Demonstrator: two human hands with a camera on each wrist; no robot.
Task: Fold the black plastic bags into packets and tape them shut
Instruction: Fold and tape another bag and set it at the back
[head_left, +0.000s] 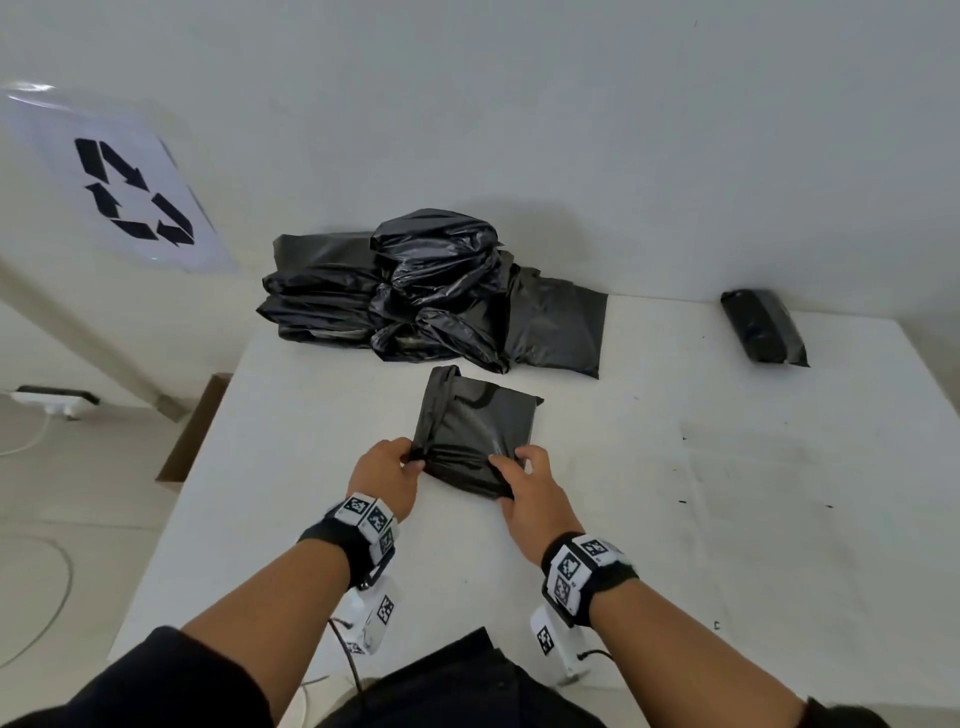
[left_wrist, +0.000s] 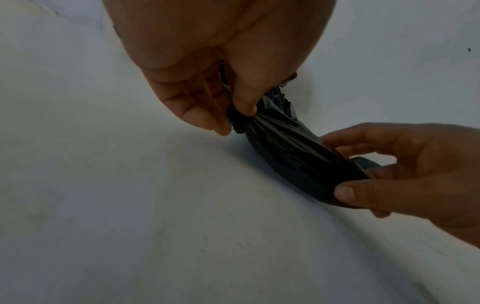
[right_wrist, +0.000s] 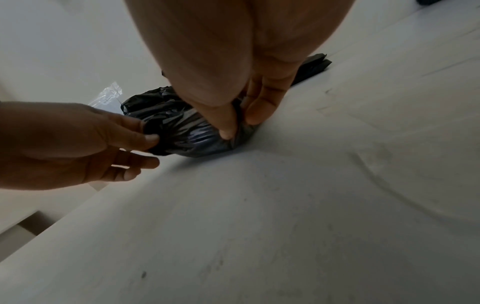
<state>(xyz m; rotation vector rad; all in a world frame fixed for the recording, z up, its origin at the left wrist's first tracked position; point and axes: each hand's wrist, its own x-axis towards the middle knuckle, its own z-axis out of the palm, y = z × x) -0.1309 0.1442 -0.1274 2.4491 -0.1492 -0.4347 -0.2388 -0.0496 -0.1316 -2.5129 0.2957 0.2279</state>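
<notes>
Two-handed grip on black bag (head_left: 475, 441), white table (head_left: 675, 519)

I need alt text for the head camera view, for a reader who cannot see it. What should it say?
Two hands, left hand and right hand, pinch the near corners of a half-folded black bag on a white table. Behind it lies a pile of black bags; a finished packet sits far right.
</notes>
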